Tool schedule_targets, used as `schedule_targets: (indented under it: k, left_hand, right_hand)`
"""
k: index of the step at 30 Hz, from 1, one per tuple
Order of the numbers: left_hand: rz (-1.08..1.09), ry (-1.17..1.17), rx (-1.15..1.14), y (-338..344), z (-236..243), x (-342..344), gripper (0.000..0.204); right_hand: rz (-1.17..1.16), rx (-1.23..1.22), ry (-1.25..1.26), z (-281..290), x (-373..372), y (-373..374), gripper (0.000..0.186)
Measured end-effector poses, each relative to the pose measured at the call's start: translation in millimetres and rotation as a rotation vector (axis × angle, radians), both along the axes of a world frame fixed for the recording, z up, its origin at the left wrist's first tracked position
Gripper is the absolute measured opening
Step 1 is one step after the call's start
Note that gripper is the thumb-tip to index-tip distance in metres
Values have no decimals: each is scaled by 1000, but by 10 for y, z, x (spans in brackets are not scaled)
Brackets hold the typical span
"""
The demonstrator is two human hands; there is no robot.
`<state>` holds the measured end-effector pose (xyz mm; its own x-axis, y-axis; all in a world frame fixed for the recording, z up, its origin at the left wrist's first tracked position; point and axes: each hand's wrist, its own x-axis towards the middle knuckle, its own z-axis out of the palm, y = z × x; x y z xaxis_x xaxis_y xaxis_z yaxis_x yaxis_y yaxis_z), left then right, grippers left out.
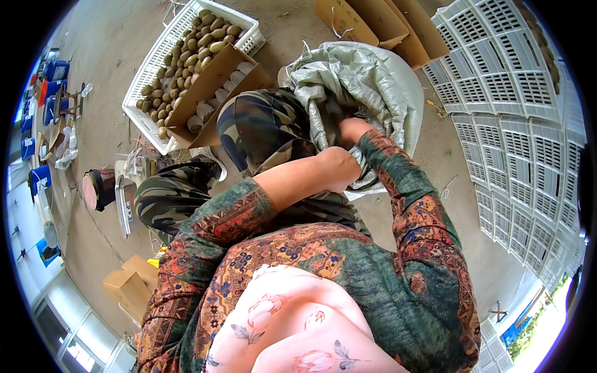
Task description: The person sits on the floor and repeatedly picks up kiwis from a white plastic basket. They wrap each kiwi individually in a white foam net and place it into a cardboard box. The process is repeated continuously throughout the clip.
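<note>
A pale woven plastic sack [382, 81] stands open between my legs and to the right. My right hand [352, 128] reaches down into it, its fingers hidden among the folds. My left hand [339, 168] is bent at the sack's near edge, fingers turned out of sight, so what it holds cannot be made out. Just left of my camouflage-clad knee, an open cardboard box [183, 112] holds several round pieces in white foam nets [219, 95]. It rests on a white plastic crate [250, 34] piled with brown oval fruit [186, 55].
Open cartons [341, 22] stand beyond the sack. Tall stacks of white crates [497, 130] line the right side. On the left are a small pink-topped stool [94, 189], a metal scale [127, 186], blue bins [57, 71] and folded cardboard [124, 287] on the concrete floor [93, 248].
</note>
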<state>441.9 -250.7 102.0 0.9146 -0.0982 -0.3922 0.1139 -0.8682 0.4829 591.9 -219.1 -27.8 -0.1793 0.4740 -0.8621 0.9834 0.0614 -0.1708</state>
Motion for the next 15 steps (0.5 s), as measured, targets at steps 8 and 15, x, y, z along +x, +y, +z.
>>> schedule_targets:
  k: [8,15]
  left_hand:
    - [29,80,-37,20,-81,15,20]
    - [100,141,-50,48,-32,25,23]
  right_hand:
    - [-293,394,106,-611,-310,-762,47]
    - [-387,394,141,-709,-144,-631,51]
